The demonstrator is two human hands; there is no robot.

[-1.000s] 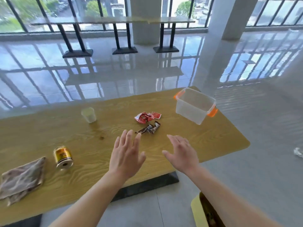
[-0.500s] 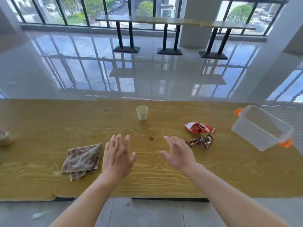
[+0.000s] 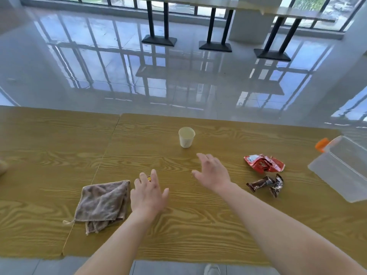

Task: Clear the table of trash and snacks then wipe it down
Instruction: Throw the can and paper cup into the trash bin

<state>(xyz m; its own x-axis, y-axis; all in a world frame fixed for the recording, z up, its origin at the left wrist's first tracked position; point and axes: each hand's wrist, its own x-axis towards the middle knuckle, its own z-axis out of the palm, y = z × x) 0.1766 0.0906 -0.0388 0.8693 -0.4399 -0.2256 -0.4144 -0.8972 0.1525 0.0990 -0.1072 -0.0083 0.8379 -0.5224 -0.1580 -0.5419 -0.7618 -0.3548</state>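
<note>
Both hands hover over the wooden counter (image 3: 198, 225), fingers spread, gripping nothing. Left hand (image 3: 148, 192) hides a can (image 3: 149, 178) beside the brown cloth (image 3: 103, 203). Paper cup (image 3: 186, 137) at 12 o'clock; red wrapper (image 3: 264, 163), dark candy wrappers (image 3: 266, 184) and clear bin (image 3: 341, 167) at 3 o'clock by the right hand (image 3: 211, 171).

Both hands, left (image 3: 148, 193) and right (image 3: 211, 171), hover spread above the tabletop (image 3: 198, 225) between a cloth (image 3: 103, 202) and wrappers (image 3: 264, 163)
</note>
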